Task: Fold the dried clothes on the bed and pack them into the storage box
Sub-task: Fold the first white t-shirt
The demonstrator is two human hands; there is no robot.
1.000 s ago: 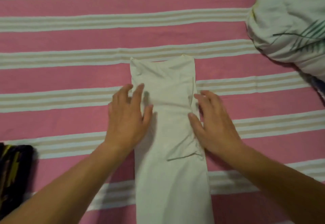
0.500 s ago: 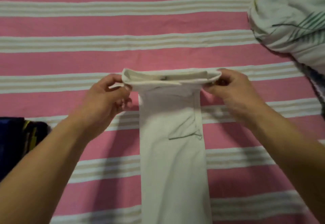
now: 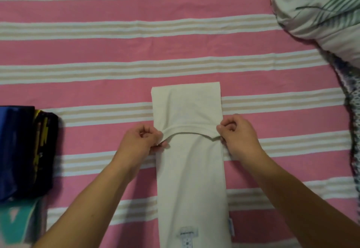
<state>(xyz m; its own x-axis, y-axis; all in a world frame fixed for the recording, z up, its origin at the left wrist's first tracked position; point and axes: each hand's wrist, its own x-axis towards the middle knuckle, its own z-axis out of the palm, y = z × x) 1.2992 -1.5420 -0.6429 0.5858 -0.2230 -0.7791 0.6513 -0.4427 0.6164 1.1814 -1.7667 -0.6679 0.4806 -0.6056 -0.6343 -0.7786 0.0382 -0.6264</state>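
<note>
Between the left hand [image 3: 142, 140] and right hand [image 3: 237, 134], the long cream cotton garment [image 3: 191, 169] is pinched at both corners of its folded-over end, which is best laid down squarely, edges aligned.

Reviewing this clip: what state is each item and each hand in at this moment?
White garment: long narrow strip, far end folded toward the person.
Left hand: grip pinches the fold's left corner.
Right hand: grip pinches the right corner.
Dark clothes: folded, stacked at left.
Pale bedding: bunched, far right.
</note>
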